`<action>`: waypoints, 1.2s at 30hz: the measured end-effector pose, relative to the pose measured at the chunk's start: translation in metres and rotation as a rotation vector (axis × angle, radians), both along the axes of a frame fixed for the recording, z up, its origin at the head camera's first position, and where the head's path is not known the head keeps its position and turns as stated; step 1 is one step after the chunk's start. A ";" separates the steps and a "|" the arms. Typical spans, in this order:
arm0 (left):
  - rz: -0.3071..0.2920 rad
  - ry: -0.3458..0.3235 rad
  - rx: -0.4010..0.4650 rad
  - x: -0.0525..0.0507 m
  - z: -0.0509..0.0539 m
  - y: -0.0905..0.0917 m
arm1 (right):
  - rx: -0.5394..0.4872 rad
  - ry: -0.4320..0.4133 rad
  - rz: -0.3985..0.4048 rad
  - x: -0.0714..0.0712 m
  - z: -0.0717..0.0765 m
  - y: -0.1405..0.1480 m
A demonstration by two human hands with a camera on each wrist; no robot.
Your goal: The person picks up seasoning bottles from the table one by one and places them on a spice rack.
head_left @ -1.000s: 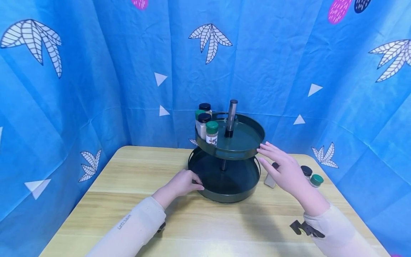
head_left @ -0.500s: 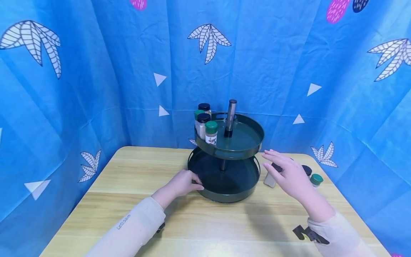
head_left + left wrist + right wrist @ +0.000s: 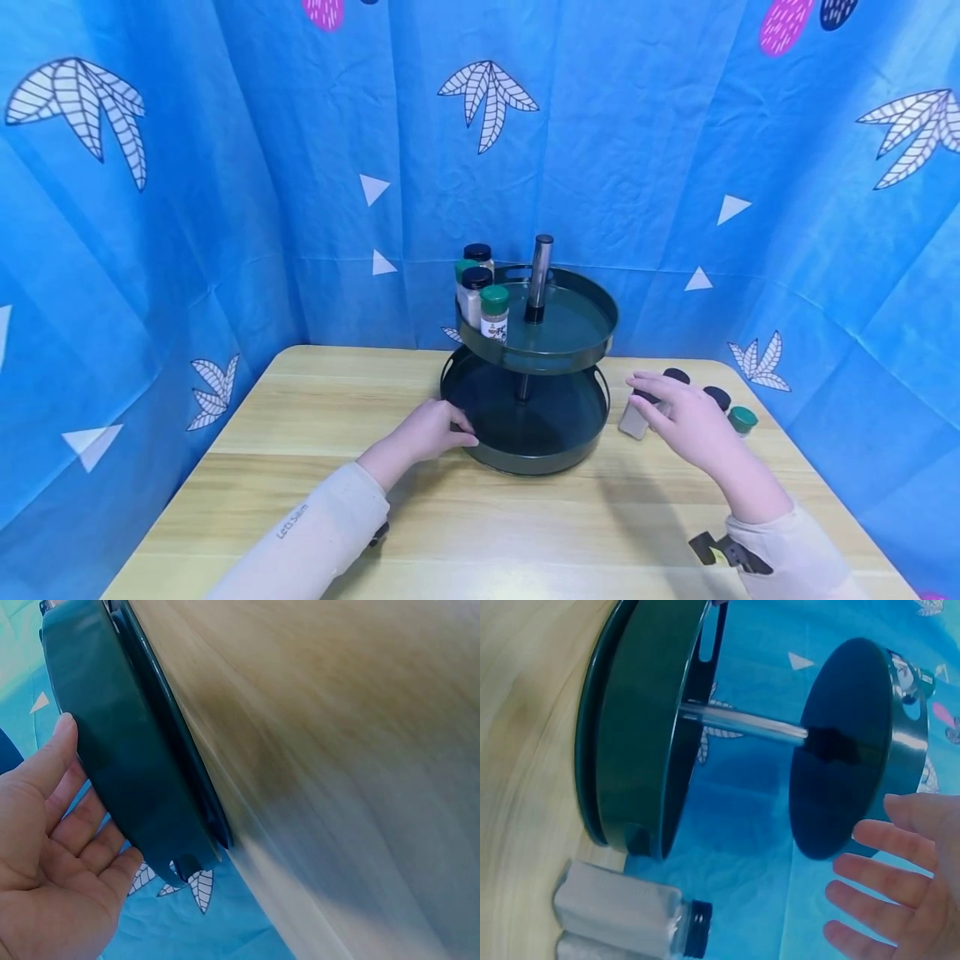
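Note:
A dark green two-tier round rack stands on the table, its lower tray (image 3: 536, 461) under a smaller-looking upper tray (image 3: 570, 362). My left hand (image 3: 429, 429) grips the lower tray's left rim; in the left wrist view the thumb lies at the rim of the green tray (image 3: 127, 742), the fingers curled beneath. My right hand (image 3: 686, 417), fingers spread and apart from the rack, hovers over a black-capped jar (image 3: 633, 422) right of the lower tray. In the right wrist view this jar (image 3: 619, 909) stands beside the tray, not touched by the hand (image 3: 907, 885).
On the upper tray's left side are several jars, among them a green-capped one (image 3: 494, 315). Behind and right of my right hand are black-capped jars (image 3: 717, 397) and a green-capped jar (image 3: 742, 419). Blue patterned cloth (image 3: 630, 167) surrounds the wooden table (image 3: 480, 533).
My right hand has moved from the upper tray's right edge down and to the right, toward the jars. The left hand keeps its hold on the lower tray.

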State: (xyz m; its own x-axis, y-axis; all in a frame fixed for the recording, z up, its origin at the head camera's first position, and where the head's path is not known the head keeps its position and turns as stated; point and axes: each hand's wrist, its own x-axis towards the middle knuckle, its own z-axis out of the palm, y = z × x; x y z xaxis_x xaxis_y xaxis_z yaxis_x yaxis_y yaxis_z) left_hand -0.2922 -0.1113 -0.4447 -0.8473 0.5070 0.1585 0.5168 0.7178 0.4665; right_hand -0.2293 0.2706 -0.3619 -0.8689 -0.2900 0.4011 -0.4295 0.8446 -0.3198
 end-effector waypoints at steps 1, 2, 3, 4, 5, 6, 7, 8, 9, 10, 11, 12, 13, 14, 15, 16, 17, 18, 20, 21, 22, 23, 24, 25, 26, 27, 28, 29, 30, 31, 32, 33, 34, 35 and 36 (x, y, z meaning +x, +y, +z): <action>0.003 -0.003 -0.001 0.000 0.000 0.000 | 0.003 -0.011 -0.001 -0.001 -0.001 0.001; 0.004 -0.003 -0.001 0.000 0.000 0.000 | 0.005 -0.020 -0.002 -0.002 -0.002 0.002; 0.005 -0.004 -0.001 0.000 -0.001 0.000 | 0.007 -0.030 -0.003 -0.003 -0.003 0.003; 0.005 -0.006 0.000 0.000 -0.001 0.000 | 0.009 -0.040 -0.003 -0.004 -0.003 0.004; 0.005 -0.005 0.000 0.000 -0.001 -0.001 | 0.010 -0.045 -0.005 -0.005 -0.004 0.005; 0.006 -0.006 -0.001 0.000 -0.001 -0.001 | 0.011 -0.049 -0.006 -0.006 -0.005 0.006; 0.007 -0.007 -0.001 0.000 -0.001 -0.001 | 0.013 -0.054 -0.007 -0.007 -0.006 0.007; 0.006 -0.008 -0.002 0.000 -0.001 -0.001 | 0.013 -0.059 -0.007 -0.007 -0.007 0.007; 0.007 -0.008 -0.003 0.000 -0.001 -0.001 | 0.012 -0.064 -0.007 -0.008 -0.007 0.007; 0.007 -0.009 -0.003 0.000 -0.001 -0.001 | 0.010 -0.069 -0.008 -0.009 -0.008 0.008; 0.006 -0.010 -0.002 0.000 -0.001 -0.001 | 0.008 -0.074 -0.009 -0.010 -0.008 0.008; 0.006 -0.010 -0.001 0.000 -0.001 0.000 | 0.005 -0.081 -0.008 -0.010 -0.009 0.008; 0.006 -0.010 -0.002 0.000 -0.001 0.000 | 0.004 -0.088 -0.007 -0.011 -0.009 0.008; 0.006 -0.009 -0.002 0.000 -0.001 0.000 | 0.002 -0.093 -0.006 -0.012 -0.010 0.008; 0.006 -0.008 -0.001 0.000 -0.001 0.000 | 0.002 -0.097 -0.006 -0.013 -0.010 0.008; 0.006 -0.008 0.000 0.000 -0.001 0.000 | 0.002 -0.099 -0.008 -0.014 -0.011 0.008; 0.007 -0.008 -0.001 0.000 -0.001 0.000 | 0.003 -0.102 -0.009 -0.015 -0.012 0.008; 0.009 -0.010 -0.002 0.000 -0.001 0.000 | 0.004 -0.105 -0.012 -0.016 -0.012 0.009; 0.011 -0.016 0.000 0.000 -0.001 0.000 | 0.005 -0.110 -0.025 -0.018 -0.014 0.009; 0.013 -0.020 0.000 0.000 -0.001 0.000 | 0.005 -0.112 -0.032 -0.019 -0.015 0.010; 0.014 -0.022 -0.001 0.000 -0.001 0.000 | 0.006 -0.113 -0.040 -0.020 -0.016 0.010; 0.015 -0.024 -0.001 0.000 -0.001 0.000 | 0.006 -0.116 -0.048 -0.020 -0.017 0.010; 0.016 -0.022 -0.004 0.000 -0.001 0.000 | 0.007 -0.117 -0.056 -0.021 -0.018 0.010; 0.017 -0.023 -0.007 0.000 -0.002 0.001 | 0.009 -0.117 -0.064 -0.022 -0.018 0.011; 0.018 -0.022 -0.009 -0.001 -0.002 0.001 | 0.012 -0.116 -0.068 -0.023 -0.019 0.011; 0.020 -0.021 -0.012 -0.001 -0.002 0.001 | 0.016 -0.115 -0.073 -0.024 -0.019 0.011; 0.018 -0.017 -0.012 -0.001 -0.003 0.001 | 0.020 -0.114 -0.080 -0.024 -0.020 0.011; 0.018 -0.016 -0.012 -0.001 -0.003 0.001 | 0.025 -0.112 -0.086 -0.025 -0.020 0.011; 0.019 -0.017 -0.010 -0.001 -0.003 0.001 | 0.028 -0.110 -0.091 -0.027 -0.021 0.011; 0.021 -0.022 -0.008 -0.001 -0.003 0.001 | 0.033 -0.107 -0.098 -0.028 -0.022 0.011; 0.021 -0.023 -0.007 -0.001 -0.003 0.001 | 0.035 -0.106 -0.105 -0.029 -0.023 0.011; 0.019 -0.020 -0.005 -0.001 -0.003 0.001 | 0.037 -0.103 -0.112 -0.030 -0.024 0.011; 0.018 -0.017 -0.004 -0.001 -0.004 0.001 | 0.038 -0.101 -0.118 -0.032 -0.026 0.011; 0.021 -0.019 -0.004 -0.001 -0.004 0.001 | 0.040 -0.098 -0.124 -0.033 -0.027 0.011; 0.022 -0.019 -0.005 -0.002 -0.004 0.001 | 0.041 -0.097 -0.129 -0.035 -0.028 0.012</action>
State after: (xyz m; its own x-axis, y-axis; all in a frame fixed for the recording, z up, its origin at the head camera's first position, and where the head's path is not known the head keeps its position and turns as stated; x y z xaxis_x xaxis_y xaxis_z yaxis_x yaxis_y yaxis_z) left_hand -0.2937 -0.1105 -0.4490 -0.8608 0.4893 0.1399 0.4923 0.7309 0.4727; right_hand -0.2639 0.2824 -0.3903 -0.9342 -0.1877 0.3035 -0.2851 0.9041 -0.3184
